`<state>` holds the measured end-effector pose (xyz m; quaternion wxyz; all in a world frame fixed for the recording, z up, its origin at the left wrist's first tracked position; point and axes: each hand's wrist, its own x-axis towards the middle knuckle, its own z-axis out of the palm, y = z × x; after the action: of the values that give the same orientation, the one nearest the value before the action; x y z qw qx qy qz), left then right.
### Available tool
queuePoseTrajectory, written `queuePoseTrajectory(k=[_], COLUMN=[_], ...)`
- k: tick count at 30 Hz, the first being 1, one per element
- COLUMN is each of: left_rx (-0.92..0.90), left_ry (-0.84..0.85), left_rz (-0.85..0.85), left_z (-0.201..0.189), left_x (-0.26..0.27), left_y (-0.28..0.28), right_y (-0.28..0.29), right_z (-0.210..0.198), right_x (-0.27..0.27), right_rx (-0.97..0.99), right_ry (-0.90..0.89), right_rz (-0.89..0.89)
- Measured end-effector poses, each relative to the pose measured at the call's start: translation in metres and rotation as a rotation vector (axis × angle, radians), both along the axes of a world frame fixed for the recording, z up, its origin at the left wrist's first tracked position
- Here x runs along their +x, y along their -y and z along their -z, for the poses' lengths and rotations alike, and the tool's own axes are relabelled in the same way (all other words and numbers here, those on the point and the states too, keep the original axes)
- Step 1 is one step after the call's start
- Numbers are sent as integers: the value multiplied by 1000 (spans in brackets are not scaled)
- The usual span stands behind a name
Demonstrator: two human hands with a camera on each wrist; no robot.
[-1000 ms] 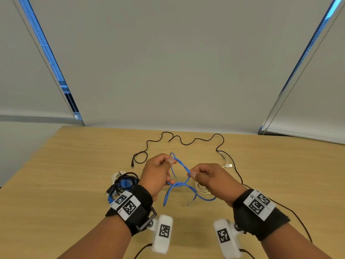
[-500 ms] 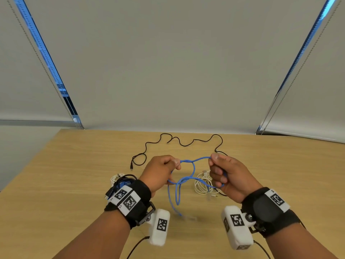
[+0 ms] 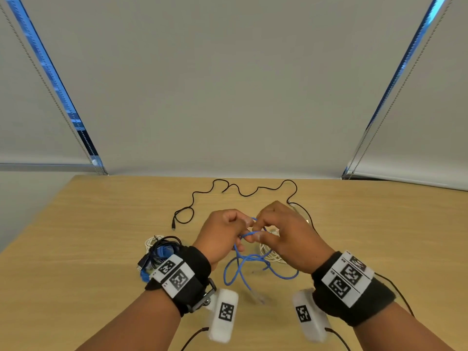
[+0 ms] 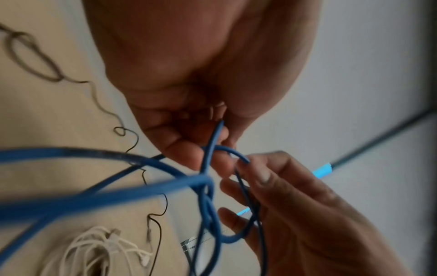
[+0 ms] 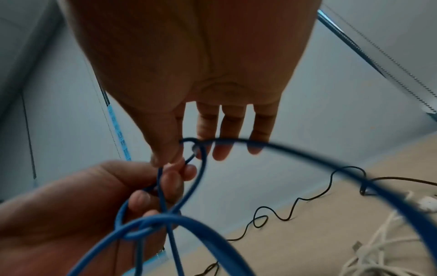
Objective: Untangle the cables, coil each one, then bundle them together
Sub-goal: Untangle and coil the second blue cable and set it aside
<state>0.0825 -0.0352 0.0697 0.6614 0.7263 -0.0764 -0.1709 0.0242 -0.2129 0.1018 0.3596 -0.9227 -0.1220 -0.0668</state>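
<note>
A blue cable (image 3: 225,274) hangs in tangled loops above the wooden table (image 3: 101,224), its clear plug end lying near the front. My left hand (image 3: 241,222) pinches one strand of it with curled fingers (image 4: 189,149). My right hand (image 3: 253,233) is right next to the left, and its thumb and forefinger pinch another strand (image 5: 187,151) while the other fingers (image 5: 222,145) stay fairly straight. In the wrist views the blue cable (image 5: 151,222) crosses over itself in a knot just below both hands.
A thin black cable (image 3: 240,192) snakes across the far side of the table. A loose white cable coil (image 3: 269,253) lies under the right hand. A bundle of black, blue and white cables (image 3: 162,250) sits beside the left wrist. Window blinds stand behind the table.
My hands were spread apart with the blue cable stretched between them. They have come together, and the blue loops now hang slack below them.
</note>
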Motion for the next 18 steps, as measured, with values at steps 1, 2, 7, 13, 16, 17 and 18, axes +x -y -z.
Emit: queuePoseTrajectory(k=[1,2,7,13,16,17,18], left_rx=[-37,-60,6,-108,-173,-189,-203], left_ry=[-40,-69,-112,-147,-138,-136,-137], left_rz=[-28,-68,-233,-235,-186,-171,-161], left_z=[3,5,26,31,24,21,18], left_x=[2,6,18,12,8,6,5], left_y=[-2,-6,-28,-31,-31,-29,-27], right_y=[-1,2,19,34,38,37,34], right_z=[-2,-2,-4,26,39,39,37], right_x=[0,1,0,5,4,2,0], right_rx=[20,132,1243,1126,768,682,604], right_ry=[36,43,-156,-432,-470,-374,-231], right_rz=[14,50,50,431,513,540,556])
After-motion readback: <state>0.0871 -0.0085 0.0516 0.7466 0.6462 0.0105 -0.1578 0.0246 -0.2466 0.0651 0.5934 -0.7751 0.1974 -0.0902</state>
